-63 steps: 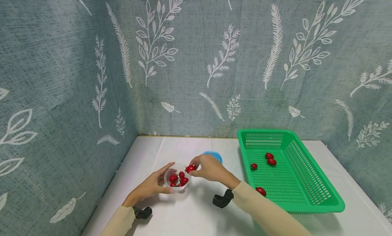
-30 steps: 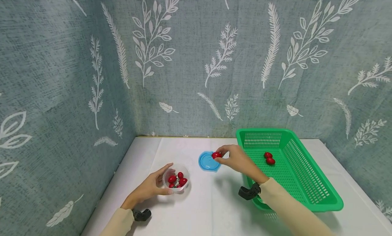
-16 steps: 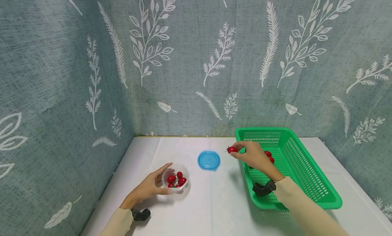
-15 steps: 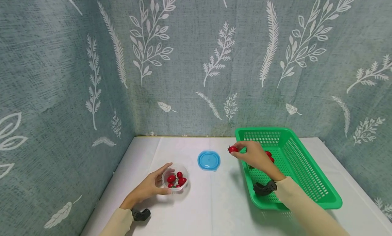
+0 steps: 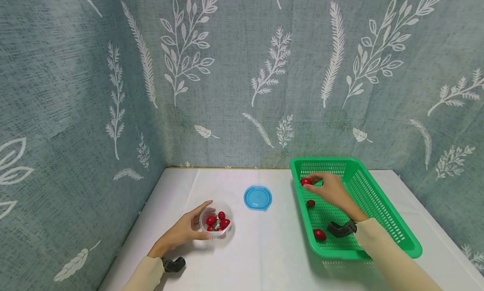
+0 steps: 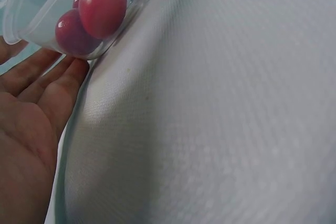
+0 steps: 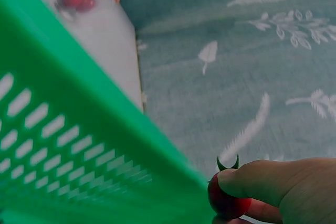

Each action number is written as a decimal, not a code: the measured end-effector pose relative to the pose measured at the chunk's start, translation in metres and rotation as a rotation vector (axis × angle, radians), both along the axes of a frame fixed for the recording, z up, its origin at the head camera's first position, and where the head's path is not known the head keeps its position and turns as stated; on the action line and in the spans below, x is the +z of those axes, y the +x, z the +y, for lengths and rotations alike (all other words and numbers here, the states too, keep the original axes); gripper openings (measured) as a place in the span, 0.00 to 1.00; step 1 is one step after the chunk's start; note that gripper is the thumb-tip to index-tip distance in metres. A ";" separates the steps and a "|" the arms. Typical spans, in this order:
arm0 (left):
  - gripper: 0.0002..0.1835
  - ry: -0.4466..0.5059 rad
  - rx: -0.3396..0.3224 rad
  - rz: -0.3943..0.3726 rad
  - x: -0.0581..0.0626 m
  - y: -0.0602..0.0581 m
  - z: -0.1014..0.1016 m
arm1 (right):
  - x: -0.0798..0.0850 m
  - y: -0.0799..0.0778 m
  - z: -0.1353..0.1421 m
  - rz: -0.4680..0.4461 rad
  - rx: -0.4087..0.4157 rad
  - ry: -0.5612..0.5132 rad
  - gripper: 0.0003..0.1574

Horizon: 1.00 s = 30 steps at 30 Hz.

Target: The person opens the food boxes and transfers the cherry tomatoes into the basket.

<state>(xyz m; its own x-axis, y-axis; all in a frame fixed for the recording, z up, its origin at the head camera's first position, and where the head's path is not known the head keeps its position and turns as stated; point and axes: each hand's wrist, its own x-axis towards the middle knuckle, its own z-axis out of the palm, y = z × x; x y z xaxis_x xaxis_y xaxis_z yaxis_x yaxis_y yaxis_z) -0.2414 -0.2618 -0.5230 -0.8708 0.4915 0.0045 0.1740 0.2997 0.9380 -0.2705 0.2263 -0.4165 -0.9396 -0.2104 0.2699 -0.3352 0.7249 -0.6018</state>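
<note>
In the head view, my left hand (image 5: pixel 185 230) holds a round clear plastic container (image 5: pixel 230 210) from its left side, thumb at the near side and fingers at the far side. Several red cherry tomatoes (image 5: pixel 224 223) lie inside it. The left wrist view shows the fingertips at the wall of the container (image 6: pixel 44 27). My right hand (image 5: pixel 332 193) pinches one cherry tomato (image 5: pixel 306 181) between thumb and fingers, over the left rim of the green basket (image 5: pixel 340 254). Its green stem end shows on the held tomato (image 7: pixel 226 201) in the right wrist view.
A blue lid (image 5: pixel 258 197) lies on the white table (image 5: pixel 242 266) between container and basket. Inside the basket sit a small tomato (image 5: pixel 311 203) and, nearer the front, another tomato (image 5: pixel 319 234). A patterned cloth wall (image 5: pixel 234 93) stands behind and at the left.
My right hand has carried the tomato from beside the container, rightward past the blue lid, to above the basket's left rim. The left hand has stayed at the container.
</note>
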 end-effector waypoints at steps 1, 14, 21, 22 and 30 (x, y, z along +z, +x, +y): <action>0.56 -0.001 0.001 -0.002 0.000 0.000 0.000 | 0.000 0.000 0.004 0.001 -0.009 0.006 0.19; 0.56 0.005 -0.002 0.004 0.001 -0.001 0.000 | -0.006 0.000 0.050 -0.069 -0.109 0.044 0.25; 0.57 0.015 -0.009 0.005 0.002 -0.001 0.000 | -0.011 -0.001 0.074 -0.066 -0.154 0.103 0.24; 0.57 0.016 -0.008 -0.002 0.002 -0.001 0.000 | -0.011 -0.001 0.078 -0.069 -0.159 0.111 0.24; 0.57 0.014 -0.005 -0.023 0.000 0.000 0.000 | -0.019 0.001 0.100 -0.104 -0.187 0.176 0.26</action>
